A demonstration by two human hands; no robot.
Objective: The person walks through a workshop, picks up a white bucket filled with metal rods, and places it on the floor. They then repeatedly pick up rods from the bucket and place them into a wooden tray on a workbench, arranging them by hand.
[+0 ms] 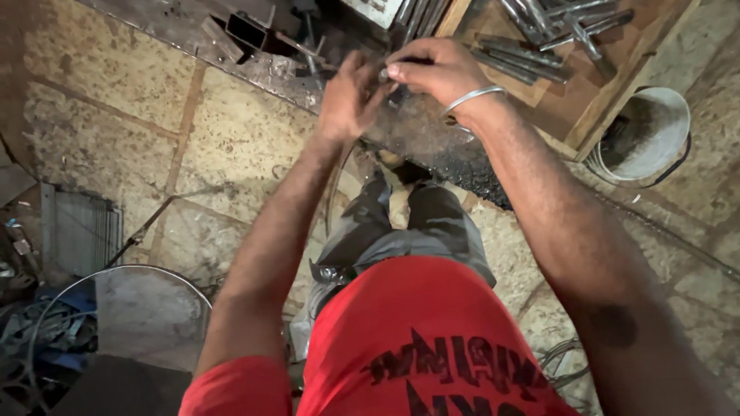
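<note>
Metal piece [383, 74] between two hands, left hand [348, 96], right hand [438, 71]

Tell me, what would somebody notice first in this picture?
Probably the two hands meeting near the top: the left hand and the right hand, with a silver bangle on its wrist, pinch something small and dark. Behind them, metal rods lie on a wooden board, beside a white bucket.
</note>
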